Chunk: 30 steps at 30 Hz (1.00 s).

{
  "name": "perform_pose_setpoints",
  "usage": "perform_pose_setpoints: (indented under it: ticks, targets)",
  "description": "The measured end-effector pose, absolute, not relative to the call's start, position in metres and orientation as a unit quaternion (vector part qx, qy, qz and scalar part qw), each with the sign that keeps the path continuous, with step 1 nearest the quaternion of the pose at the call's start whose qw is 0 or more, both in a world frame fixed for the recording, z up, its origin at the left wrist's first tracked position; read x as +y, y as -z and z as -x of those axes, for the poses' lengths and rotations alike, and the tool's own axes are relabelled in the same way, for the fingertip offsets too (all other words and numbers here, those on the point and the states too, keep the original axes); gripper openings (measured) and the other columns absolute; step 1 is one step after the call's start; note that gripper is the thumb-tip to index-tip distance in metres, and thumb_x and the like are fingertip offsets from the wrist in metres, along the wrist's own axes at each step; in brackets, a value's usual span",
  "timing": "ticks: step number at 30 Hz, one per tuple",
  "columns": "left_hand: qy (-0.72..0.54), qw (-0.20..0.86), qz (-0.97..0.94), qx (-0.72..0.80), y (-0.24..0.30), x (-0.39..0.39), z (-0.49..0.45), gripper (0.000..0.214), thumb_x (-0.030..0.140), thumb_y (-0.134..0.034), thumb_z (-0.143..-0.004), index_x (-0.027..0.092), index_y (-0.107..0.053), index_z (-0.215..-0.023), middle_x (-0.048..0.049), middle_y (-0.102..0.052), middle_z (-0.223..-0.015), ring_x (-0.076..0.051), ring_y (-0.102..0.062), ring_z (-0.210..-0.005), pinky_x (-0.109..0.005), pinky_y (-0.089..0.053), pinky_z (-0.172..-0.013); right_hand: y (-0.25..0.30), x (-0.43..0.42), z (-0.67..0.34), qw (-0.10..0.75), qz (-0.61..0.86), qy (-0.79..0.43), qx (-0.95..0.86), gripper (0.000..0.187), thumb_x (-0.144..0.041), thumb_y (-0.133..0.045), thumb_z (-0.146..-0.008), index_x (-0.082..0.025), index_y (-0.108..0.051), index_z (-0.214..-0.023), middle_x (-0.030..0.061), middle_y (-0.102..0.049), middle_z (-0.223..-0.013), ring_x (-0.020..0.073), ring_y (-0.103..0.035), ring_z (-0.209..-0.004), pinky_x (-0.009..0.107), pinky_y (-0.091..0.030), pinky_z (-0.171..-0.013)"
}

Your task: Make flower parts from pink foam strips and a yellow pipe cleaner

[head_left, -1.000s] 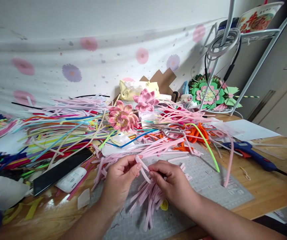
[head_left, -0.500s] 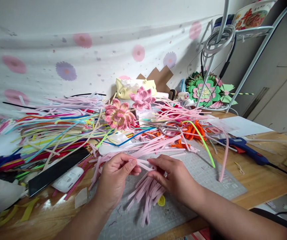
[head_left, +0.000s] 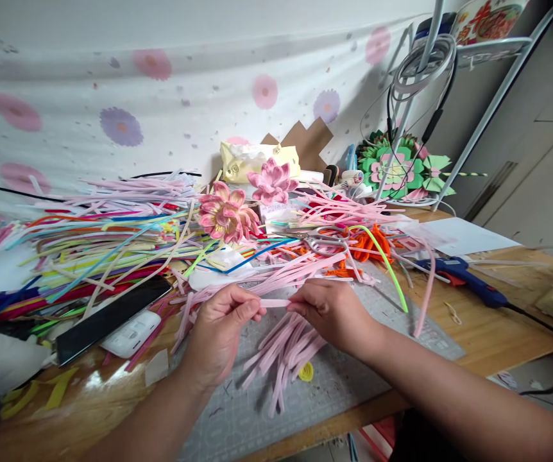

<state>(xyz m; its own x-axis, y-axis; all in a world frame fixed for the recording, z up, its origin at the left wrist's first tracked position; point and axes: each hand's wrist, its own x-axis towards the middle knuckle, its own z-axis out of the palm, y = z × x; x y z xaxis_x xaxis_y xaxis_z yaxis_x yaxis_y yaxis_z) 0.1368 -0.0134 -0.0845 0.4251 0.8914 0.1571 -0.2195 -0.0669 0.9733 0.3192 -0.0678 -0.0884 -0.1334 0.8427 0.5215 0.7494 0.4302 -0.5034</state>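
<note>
My left hand (head_left: 221,327) and my right hand (head_left: 330,313) each pinch one end of a short pink pipe cleaner piece (head_left: 275,303), held stretched level between them. Both hands hover over a grey cutting mat (head_left: 353,378). Under them lies a loose heap of cut pink pieces (head_left: 281,353), with a small yellow coil (head_left: 306,371) at its near edge. Two finished pink pipe-cleaner flowers (head_left: 228,218) stand behind, near the wall.
A big spread of coloured pipe cleaners (head_left: 98,244) covers the left and back of the wooden table. Scissors (head_left: 322,240) lie among orange strands. A blue glue gun (head_left: 469,289) lies at right, a black phone (head_left: 113,317) at left. A metal stand (head_left: 430,109) rises at back right.
The bent pink piece has been pulled straight between my two hands, which have risen slightly and drawn apart. The camera view has shifted a little.
</note>
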Motion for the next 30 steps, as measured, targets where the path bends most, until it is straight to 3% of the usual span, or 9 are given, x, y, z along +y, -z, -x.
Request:
perform_pose_setpoints:
  ticks: [5, 9, 13, 15, 19, 21, 24, 27, 30]
  targets:
    - [-0.431, 0.597, -0.584, 0.341, 0.075, 0.0, -0.118, 0.007, 0.02, -0.065, -0.071, 0.017, -0.061, -0.066, 0.0023, -0.057, -0.061, -0.01, -0.05, -0.058, -0.019, -0.039, -0.057, 0.099, -0.055, -0.338, 0.311, 0.499, -0.172, -0.79, 0.015, -0.025, -0.056, -0.085, -0.015, -0.066, -0.092, 0.0004, -0.063, -0.069, 0.0115, -0.056, -0.061, 0.019, -0.041, -0.055]
    - [-0.383, 0.559, -0.608, 0.414, 0.06, 0.025, -0.075, 0.009, 0.023, -0.066, -0.067, 0.017, -0.06, -0.063, 0.0037, -0.051, -0.055, -0.009, -0.041, -0.05, -0.018, -0.032, -0.048, 0.104, -0.053, -0.344, 0.259, 0.491, -0.152, -0.818, 0.012, -0.011, -0.062, -0.074, -0.018, -0.07, -0.079, 0.0047, -0.062, -0.082, 0.0157, -0.056, -0.074, 0.024, -0.041, -0.065]
    - [-0.233, 0.425, -0.72, 0.496, 0.045, 0.049, -0.037, 0.008, 0.025, -0.067, -0.062, 0.018, -0.065, -0.058, -0.0004, -0.059, -0.059, -0.014, -0.049, -0.054, -0.021, -0.034, -0.052, 0.105, -0.055, -0.339, 0.243, 0.494, -0.121, -0.826, 0.015, -0.006, -0.059, -0.068, -0.017, -0.068, -0.071, 0.0069, -0.059, -0.085, 0.017, -0.052, -0.075, 0.026, -0.039, -0.066]
    - [-0.223, 0.312, -0.749, 0.54, 0.038, 0.056, -0.027, 0.005, 0.023, -0.071, -0.057, 0.019, -0.068, -0.06, 0.0005, -0.058, -0.052, -0.015, -0.048, -0.05, -0.022, -0.031, -0.048, 0.103, -0.055, -0.339, 0.278, 0.496, -0.144, -0.81, 0.016, -0.004, -0.056, -0.068, -0.017, -0.065, -0.07, 0.0049, -0.058, -0.079, 0.0155, -0.051, -0.072, 0.026, -0.038, -0.065]
    - [-0.302, 0.179, -0.758, 0.549, 0.033, 0.05, -0.039, 0.007, 0.025, -0.068, -0.059, 0.022, -0.069, -0.066, 0.0019, -0.056, -0.048, -0.014, -0.045, -0.045, -0.022, -0.026, -0.044, 0.092, -0.053, -0.341, 0.459, 0.512, -0.267, -0.675, 0.003, -0.015, -0.056, -0.073, -0.017, -0.057, -0.071, -0.0009, -0.054, -0.065, 0.0114, -0.048, -0.059, 0.024, -0.038, -0.056]
    - [-0.311, 0.214, -0.775, 0.506, 0.036, 0.037, -0.063, 0.006, 0.027, -0.066, -0.064, 0.022, -0.068, -0.064, 0.0003, -0.062, -0.057, -0.015, -0.051, -0.053, -0.022, -0.033, -0.049, 0.083, -0.054, -0.339, 0.569, 0.479, -0.356, -0.565, 0.01, -0.024, -0.058, -0.076, -0.017, -0.052, -0.071, -0.002, -0.055, -0.062, 0.0106, -0.05, -0.056, 0.024, -0.041, -0.055]
    - [-0.294, 0.382, -0.771, 0.416, 0.046, 0.01, -0.108, 0.011, 0.03, -0.066, -0.067, 0.02, -0.068, -0.068, -0.0008, -0.062, -0.06, -0.016, -0.053, -0.057, -0.022, -0.037, -0.051, 0.071, -0.059, -0.331, 0.705, 0.375, -0.484, -0.358, 0.02, -0.028, -0.068, -0.068, -0.017, -0.051, -0.069, -0.0024, -0.059, -0.063, 0.0097, -0.055, -0.055, 0.024, -0.045, -0.058]
    - [-0.271, 0.544, -0.711, 0.354, 0.058, -0.014, -0.15, 0.019, 0.028, -0.07, -0.066, 0.017, -0.068, -0.081, -0.0031, -0.065, -0.068, -0.016, -0.057, -0.063, -0.025, -0.043, -0.059, 0.069, -0.064, -0.321, 0.752, 0.323, -0.515, -0.253, 0.022, -0.022, -0.073, -0.061, -0.017, -0.052, -0.066, -0.0028, -0.061, -0.063, 0.009, -0.057, -0.055, 0.023, -0.047, -0.057]
    - [-0.332, 0.67, -0.584, 0.316, 0.068, -0.026, -0.178, 0.027, 0.026, -0.07, -0.068, 0.016, -0.064, -0.092, -0.004, -0.067, -0.075, -0.015, -0.06, -0.067, -0.027, -0.046, -0.066, 0.073, -0.068, -0.313, 0.758, 0.31, -0.528, -0.222, 0.021, -0.02, -0.074, -0.059, -0.017, -0.054, -0.065, -0.0023, -0.062, -0.062, 0.0095, -0.058, -0.055, 0.023, -0.048, -0.057]
